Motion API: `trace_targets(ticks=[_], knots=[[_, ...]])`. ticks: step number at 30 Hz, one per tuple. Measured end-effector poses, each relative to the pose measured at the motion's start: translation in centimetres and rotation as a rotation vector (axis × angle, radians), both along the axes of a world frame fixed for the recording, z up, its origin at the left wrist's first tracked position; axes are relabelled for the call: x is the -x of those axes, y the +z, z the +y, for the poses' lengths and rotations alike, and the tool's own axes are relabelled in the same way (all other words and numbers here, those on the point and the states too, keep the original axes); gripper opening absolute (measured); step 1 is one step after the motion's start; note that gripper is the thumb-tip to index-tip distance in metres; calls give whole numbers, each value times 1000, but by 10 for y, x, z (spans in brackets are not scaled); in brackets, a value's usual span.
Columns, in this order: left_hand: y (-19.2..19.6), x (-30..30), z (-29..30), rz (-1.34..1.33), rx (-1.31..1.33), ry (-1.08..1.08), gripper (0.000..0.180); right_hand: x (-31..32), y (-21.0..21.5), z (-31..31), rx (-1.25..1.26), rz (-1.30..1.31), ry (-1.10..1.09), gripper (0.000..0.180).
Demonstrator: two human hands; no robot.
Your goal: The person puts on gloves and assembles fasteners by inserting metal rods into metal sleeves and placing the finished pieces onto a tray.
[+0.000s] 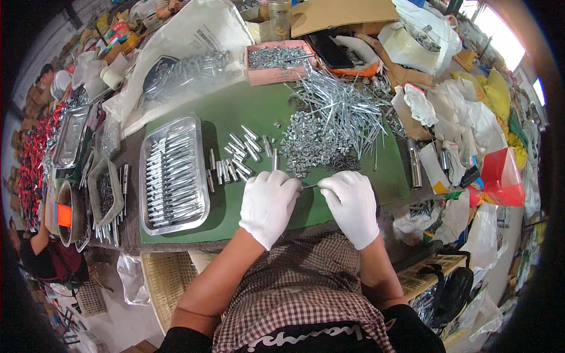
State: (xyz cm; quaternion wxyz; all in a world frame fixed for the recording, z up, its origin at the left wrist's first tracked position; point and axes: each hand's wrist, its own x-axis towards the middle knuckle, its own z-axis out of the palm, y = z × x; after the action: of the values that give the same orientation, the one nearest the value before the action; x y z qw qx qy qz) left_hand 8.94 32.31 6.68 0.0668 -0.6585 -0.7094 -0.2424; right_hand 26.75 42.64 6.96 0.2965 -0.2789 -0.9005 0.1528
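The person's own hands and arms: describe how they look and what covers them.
The left hand and right hand each wear a plain white, close-fitting fabric glove ending around the wrist. Both forearms are bare, up to black fabric sleeves. No markings show on the gloves.

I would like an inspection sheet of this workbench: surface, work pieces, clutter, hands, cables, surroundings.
Surface: green mat, partly covered.
Job's things: thin metal rod between the hands; metal tray holding rows of metal pieces; small-parts pile; heap of long rods.
Clutter: pink box, cardboard, plastic bags.
Hands: left hand and right hand, white-gloved, gripping the rod.
Cables: nothing seen.
Surroundings: yellow basket below; another person's arm, far left.
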Motion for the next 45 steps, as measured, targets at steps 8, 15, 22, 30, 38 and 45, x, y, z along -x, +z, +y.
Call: trace_targets(ticks=[8, 15, 22, 30, 38, 45], knots=[[3, -3, -1, -53, 131, -3, 14, 5, -1, -12, 2, 99, -30, 8], [6, 2, -13, -4, 29, -50, 11, -1, -14, -19, 93, 261, -139, 12], [55, 78, -63, -44, -218, 46, 16, 5, -21, -18, 65, 306, -155, 10], [-7, -15, -52, -106, 41, -138, 14, -31, -20, 3, -180, 121, -375, 32], [-23, -22, -47, -178, 34, -36, 19, -143, -40, 91, -169, -419, -753, 58], [-12, 0, -50, -209, -59, 46, 16, -115, -23, 92, 405, 365, -567, 61]])
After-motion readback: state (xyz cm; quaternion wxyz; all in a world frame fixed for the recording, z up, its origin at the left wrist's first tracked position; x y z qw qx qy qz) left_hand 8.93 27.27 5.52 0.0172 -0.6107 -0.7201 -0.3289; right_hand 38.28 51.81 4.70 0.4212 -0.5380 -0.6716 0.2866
